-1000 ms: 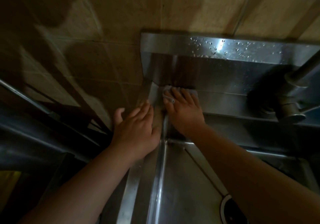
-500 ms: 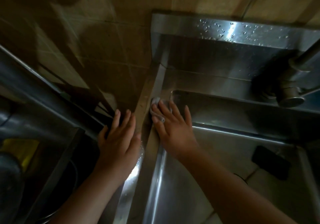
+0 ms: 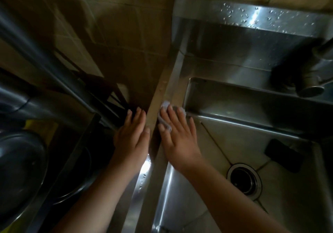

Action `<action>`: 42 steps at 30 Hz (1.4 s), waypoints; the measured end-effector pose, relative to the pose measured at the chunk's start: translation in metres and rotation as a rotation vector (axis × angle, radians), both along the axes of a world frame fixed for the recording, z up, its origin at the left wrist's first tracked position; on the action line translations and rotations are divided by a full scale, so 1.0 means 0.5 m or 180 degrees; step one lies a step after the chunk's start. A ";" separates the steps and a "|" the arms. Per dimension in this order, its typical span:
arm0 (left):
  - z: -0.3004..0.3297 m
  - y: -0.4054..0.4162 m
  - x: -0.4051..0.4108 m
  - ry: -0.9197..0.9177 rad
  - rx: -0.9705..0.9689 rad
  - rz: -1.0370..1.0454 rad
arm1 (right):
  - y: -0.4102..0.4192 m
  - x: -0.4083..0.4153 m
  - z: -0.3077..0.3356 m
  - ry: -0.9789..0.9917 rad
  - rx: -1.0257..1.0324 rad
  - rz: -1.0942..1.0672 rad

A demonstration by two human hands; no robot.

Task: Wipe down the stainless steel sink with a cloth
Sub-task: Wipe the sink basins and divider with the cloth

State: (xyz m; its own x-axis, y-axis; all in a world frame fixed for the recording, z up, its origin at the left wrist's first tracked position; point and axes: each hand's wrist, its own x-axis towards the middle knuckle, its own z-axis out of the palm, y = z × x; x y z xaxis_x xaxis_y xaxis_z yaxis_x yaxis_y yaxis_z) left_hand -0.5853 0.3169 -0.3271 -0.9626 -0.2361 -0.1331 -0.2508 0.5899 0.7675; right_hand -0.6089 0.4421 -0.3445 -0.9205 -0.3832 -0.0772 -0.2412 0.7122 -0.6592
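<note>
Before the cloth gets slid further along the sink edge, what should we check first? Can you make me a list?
1. Cloth under the right hand: ok, the straight fingers press it onto the rim.
2. Cloth lies on the sink left rim, not in the basin: ok.
3. Left hand out of the cloth's way: ok, it rests flat on the outer edge beside the rim.
4. Rim further along free of things: ok, only bare steel shows.
5. Back ledge dry: not ok, water drops sit there.
6. Cloth clean enough: cannot tell, mostly covered by the fingers.
</note>
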 end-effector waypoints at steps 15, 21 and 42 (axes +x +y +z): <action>0.004 -0.009 0.004 0.0059 0.0162 0.0003 | -0.011 0.144 0.025 -0.0397 -0.0348 0.0326; 0.018 -0.026 0.062 -0.0143 0.0251 0.0110 | -0.021 0.076 0.033 -0.0554 -0.0228 -0.0085; 0.044 -0.059 0.270 -0.0511 -0.0642 -0.0164 | 0.012 0.384 0.085 -0.0597 0.0856 0.1532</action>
